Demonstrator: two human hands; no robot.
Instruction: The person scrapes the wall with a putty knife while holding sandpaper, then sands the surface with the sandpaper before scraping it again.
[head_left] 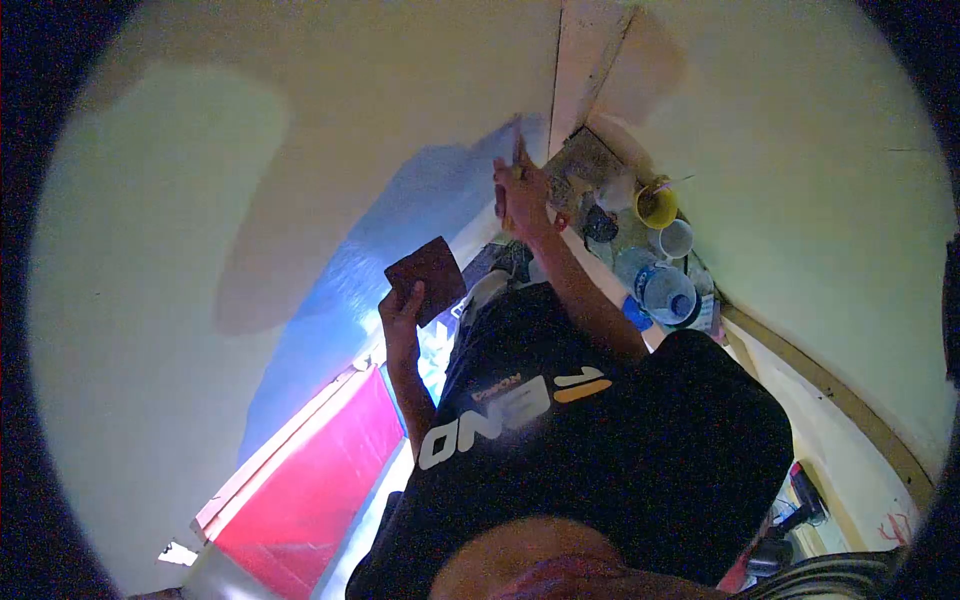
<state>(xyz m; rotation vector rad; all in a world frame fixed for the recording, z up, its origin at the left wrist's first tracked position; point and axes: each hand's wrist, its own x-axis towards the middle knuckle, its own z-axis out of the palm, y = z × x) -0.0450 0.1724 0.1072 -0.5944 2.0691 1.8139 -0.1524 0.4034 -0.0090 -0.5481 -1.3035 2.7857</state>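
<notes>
My left hand (402, 318) grips a flat, dark brown square plate (430, 280), thumb on its face and fingers behind. The plate is held up in front of the wall, away from its surface. Further forward, my right hand (524, 200) is closed round a thin hand tool (519, 150) that points up at the pale wall (380, 110). Its tip overlaps the top of a bluish patch (430, 190) on the wall, close to the corner; I cannot tell the tool's exact kind.
Right of my right arm, a yellow bucket (656, 207), a white tub (675, 239) and a large clear water bottle (668, 292) stand along the other wall. A red panel (310, 480) is at lower left. A power drill (800, 500) lies at lower right.
</notes>
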